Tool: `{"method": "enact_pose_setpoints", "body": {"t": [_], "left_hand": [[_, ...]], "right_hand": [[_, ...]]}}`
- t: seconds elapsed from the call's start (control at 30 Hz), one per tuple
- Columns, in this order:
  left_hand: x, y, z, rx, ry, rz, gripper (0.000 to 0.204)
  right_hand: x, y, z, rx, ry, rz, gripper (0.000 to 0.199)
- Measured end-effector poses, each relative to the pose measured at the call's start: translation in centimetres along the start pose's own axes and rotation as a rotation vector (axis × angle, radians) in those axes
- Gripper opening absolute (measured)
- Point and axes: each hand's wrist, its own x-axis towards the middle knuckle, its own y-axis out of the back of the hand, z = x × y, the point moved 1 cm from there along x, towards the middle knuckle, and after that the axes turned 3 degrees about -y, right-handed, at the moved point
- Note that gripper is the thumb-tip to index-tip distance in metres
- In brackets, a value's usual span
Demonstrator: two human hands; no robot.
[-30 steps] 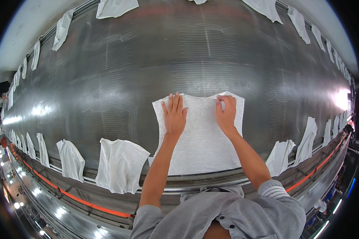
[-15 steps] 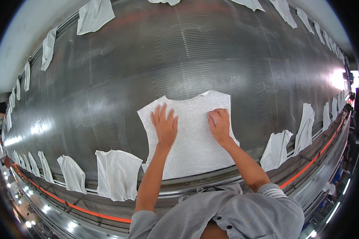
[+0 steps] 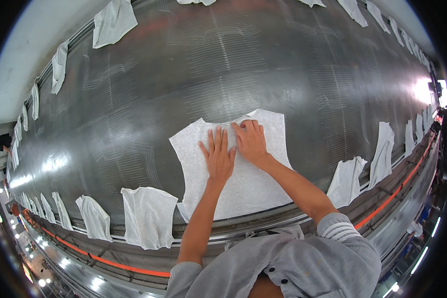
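Observation:
A white, shirt-shaped fabric panel (image 3: 246, 188) lies on the dark grey table, its curved neckline pointing away from me. My left hand (image 3: 219, 156) rests flat on the upper part of the panel, fingers spread. Just to its right, my right hand (image 3: 252, 141) is bent at the fingers, with the tips at the neckline edge. A small raised fold of the cloth shows beside those fingertips. The undersides of the right fingers are hidden.
The long dark table (image 3: 149, 94) carries pale printed line marks. White fabric pieces, such as the one at near left (image 3: 148, 216), hang along both edges. An orange strip (image 3: 114, 266) runs below the near edge. Another person (image 3: 3, 142) is at the far left.
My right hand has moved left and away from me to the neckline. My left hand has shifted slightly right across the panel. The panel lies nearly where it was.

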Motion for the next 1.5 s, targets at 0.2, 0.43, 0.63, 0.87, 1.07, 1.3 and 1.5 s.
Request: {"method": "enact_pose_setpoints", "body": {"t": [0.2,0.43,0.63,0.87,1.07,1.3,1.5], "left_hand": [[3.1,-0.1,0.4,0.070,-0.057,-0.067,0.067],[2.2,-0.8,1.4,0.020,-0.106,-0.054,0.070],[2.6,-2.1,4.7,-0.001,-0.300,-0.111,0.070],[6.5,-2.8,5.4,0.060,-0.277,-0.099,0.070],[6.8,-2.4,5.3,0.028,-0.255,-0.075,0.072],[5.1,-2.3,5.7,-0.001,-0.239,-0.113,0.071],[6.8,-2.7,5.1,0.031,-0.249,-0.100,0.072]], "right_hand": [[0.7,-0.3,1.4,0.032,-0.020,-0.025,0.035],[-2.2,0.9,2.3,0.150,-0.097,0.166,0.032],[-4.7,2.8,6.8,-0.006,-0.243,0.316,0.032],[-3.4,4.0,10.9,0.005,-0.503,0.446,0.012],[-1.5,4.5,11.9,0.023,-0.609,0.288,0.012],[-0.8,4.6,13.0,0.264,-0.677,0.234,0.012],[-1.0,4.2,12.9,0.185,-0.702,0.342,0.013]]}}
